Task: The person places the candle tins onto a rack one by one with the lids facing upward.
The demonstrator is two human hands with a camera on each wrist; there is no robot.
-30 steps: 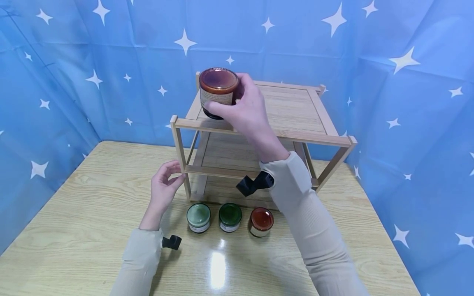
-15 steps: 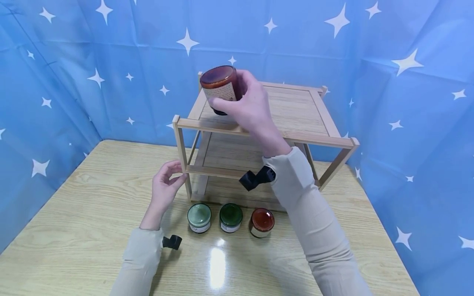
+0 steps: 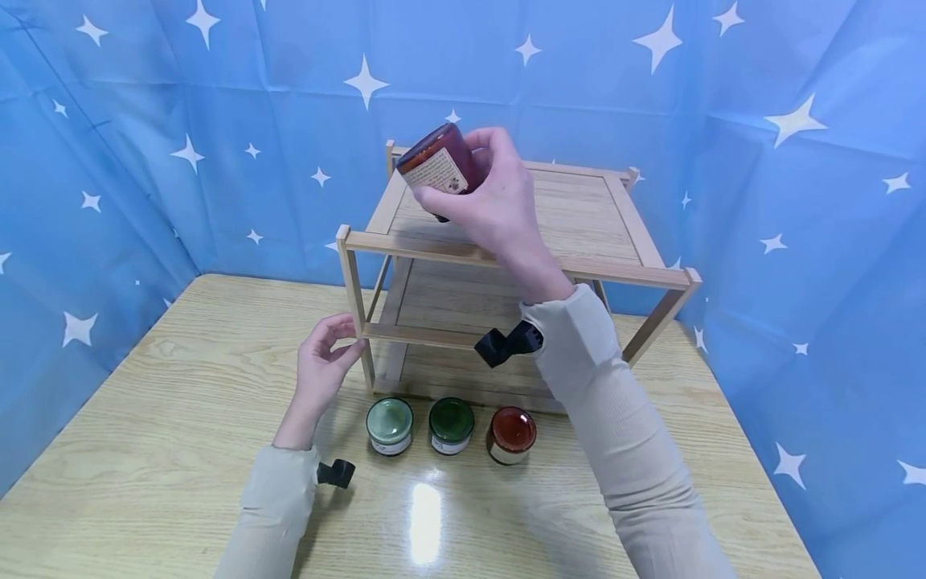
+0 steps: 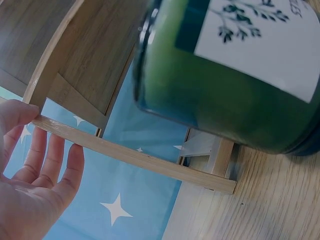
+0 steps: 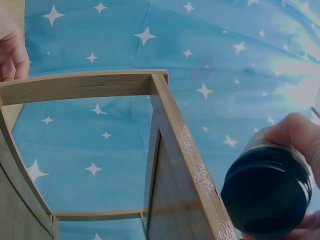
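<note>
My right hand (image 3: 502,201) grips an amber glass candle jar (image 3: 440,167) with a cream label, above the left part of the wooden shelf's top board. The jar is tilted, its label turned toward the head camera. In the right wrist view the jar (image 5: 267,192) appears dark, beyond the shelf's top edge. My left hand (image 3: 324,363) holds the left front post of the wooden shelf (image 3: 514,256); the left wrist view has thumb and fingertips on either side of that post (image 4: 125,152).
In front of the shelf, a row of jars stands on the wooden table (image 3: 202,402): a pale green jar (image 3: 389,425), a dark green jar (image 3: 450,425) and a reddish-brown jar (image 3: 512,434). A blue star-patterned curtain (image 3: 260,104) hangs behind and at both sides.
My right hand has turned and tilted the amber candle jar, lifting it slightly and bringing more of its label into sight. The left hand stays at the post.
</note>
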